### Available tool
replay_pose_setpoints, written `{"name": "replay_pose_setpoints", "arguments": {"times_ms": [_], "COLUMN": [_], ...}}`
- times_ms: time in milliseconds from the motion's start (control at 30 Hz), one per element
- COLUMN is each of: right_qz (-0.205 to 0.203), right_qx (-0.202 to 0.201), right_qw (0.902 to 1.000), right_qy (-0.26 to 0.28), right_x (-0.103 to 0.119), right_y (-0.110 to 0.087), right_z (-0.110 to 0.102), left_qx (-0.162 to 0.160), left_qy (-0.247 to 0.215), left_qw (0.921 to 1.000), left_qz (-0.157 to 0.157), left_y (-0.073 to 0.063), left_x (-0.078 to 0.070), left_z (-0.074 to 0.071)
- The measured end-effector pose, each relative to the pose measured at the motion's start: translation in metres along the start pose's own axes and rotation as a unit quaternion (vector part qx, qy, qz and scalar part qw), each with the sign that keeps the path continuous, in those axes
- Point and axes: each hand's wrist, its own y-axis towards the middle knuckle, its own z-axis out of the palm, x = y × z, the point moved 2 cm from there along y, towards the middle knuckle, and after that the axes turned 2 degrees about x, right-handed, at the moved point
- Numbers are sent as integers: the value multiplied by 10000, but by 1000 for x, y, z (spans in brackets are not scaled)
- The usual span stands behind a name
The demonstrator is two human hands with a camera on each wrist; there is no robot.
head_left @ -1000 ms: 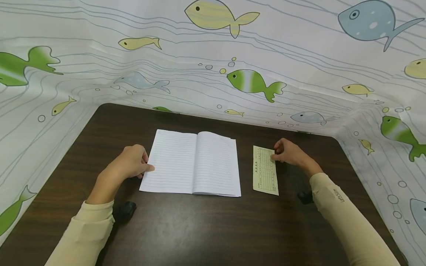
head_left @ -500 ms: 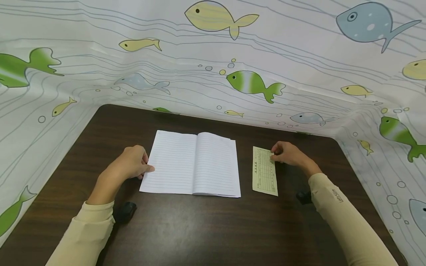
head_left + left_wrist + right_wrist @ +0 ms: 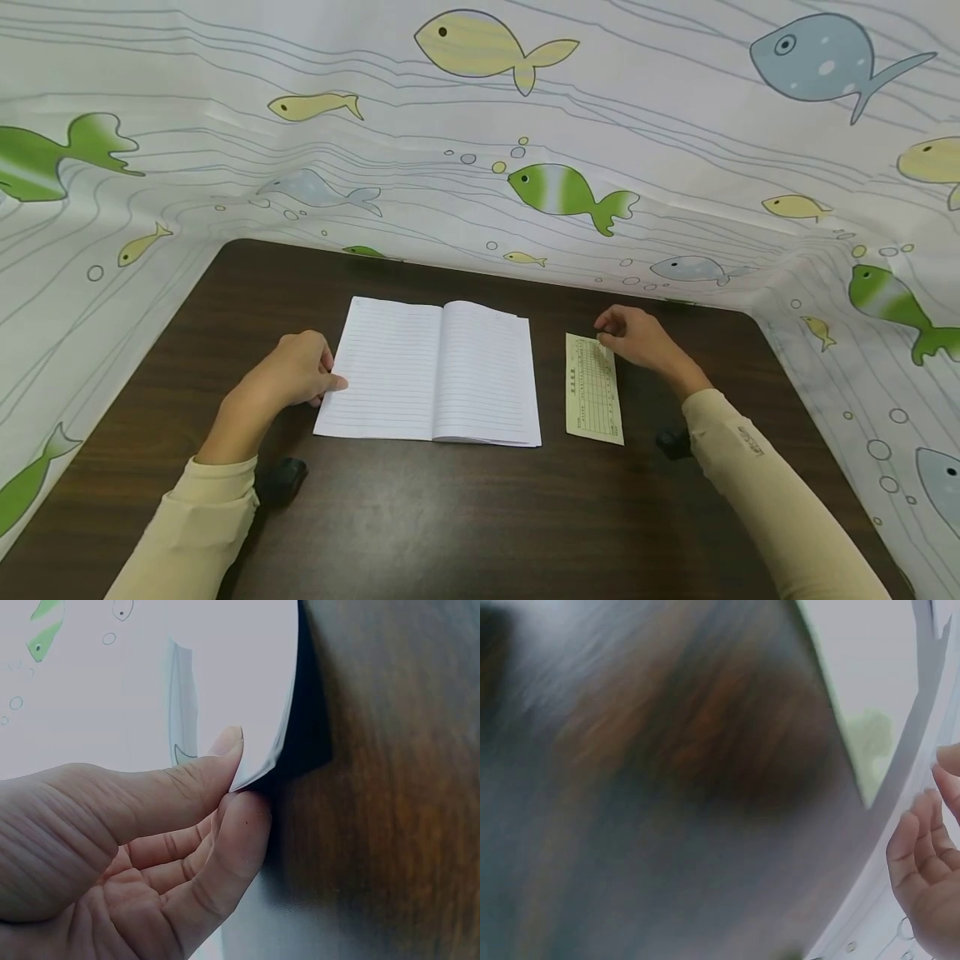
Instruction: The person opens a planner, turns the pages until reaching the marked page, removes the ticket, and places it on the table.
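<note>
An open lined notebook (image 3: 390, 367) lies flat near the middle of the table. My left hand (image 3: 300, 367) pinches its left edge, thumb on top of the page and fingers underneath, as the left wrist view confirms with the page corner (image 3: 259, 746) between thumb and index finger. To the notebook's right is a pale yellow printed slip (image 3: 592, 387). Over the slip's upper right corner hovers my right hand (image 3: 637, 337), its fingers loosely bent. In the right wrist view a gap separates that hand (image 3: 930, 862) from the slip (image 3: 866, 750), and nothing shows between its fingers.
The dark wooden table (image 3: 465, 517) is bordered at the back and sides by a white fish-print sheet (image 3: 420, 142). A small black object (image 3: 281, 479) sits beside the left wrist, another (image 3: 673, 443) beside the right wrist.
My right hand has come off the slip's upper right edge and shifted slightly left and away from me. The left hand keeps its pinch on the notebook. The slip stays put.
</note>
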Motion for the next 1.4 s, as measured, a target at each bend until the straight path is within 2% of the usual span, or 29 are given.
{"name": "replay_pose_setpoints", "arguments": {"times_ms": [100, 233, 400, 600, 733, 833, 1167, 1400], "right_qz": [-94, -271, -632, -803, -768, -659, -139, 11], "right_qx": [-13, 188, 502, 787, 535, 375, 326, 258], "right_qw": [9999, 9992, 9966, 9937, 9956, 9966, 9942, 9911], "right_qy": [102, 217, 158, -26, 46, 316, 1012, 1308], "right_x": [11, 26, 45, 70, 81, 86, 87, 85], "right_y": [2, 2, -3, -10, -9, -6, 1, 3], "right_z": [1, 7, 23, 44, 54, 59, 68, 66], "left_qx": [-1, -6, -1, 3, -7, -9, -10, -11], "left_qy": [3, -11, 18, 29, 13, 23, 40, 54], "left_qw": [10000, 10000, 10000, 10000, 10000, 10000, 10000, 10000], "left_qz": [2, 27, 17, 1, 14, 23, 35, 27], "left_y": [0, -1, -1, -2, -2, -2, -1, 0], "left_x": [1, 2, 2, 2, 2, 2, 3, 1], "left_z": [0, 0, 0, 1, 2, 2, 3, 0]}}
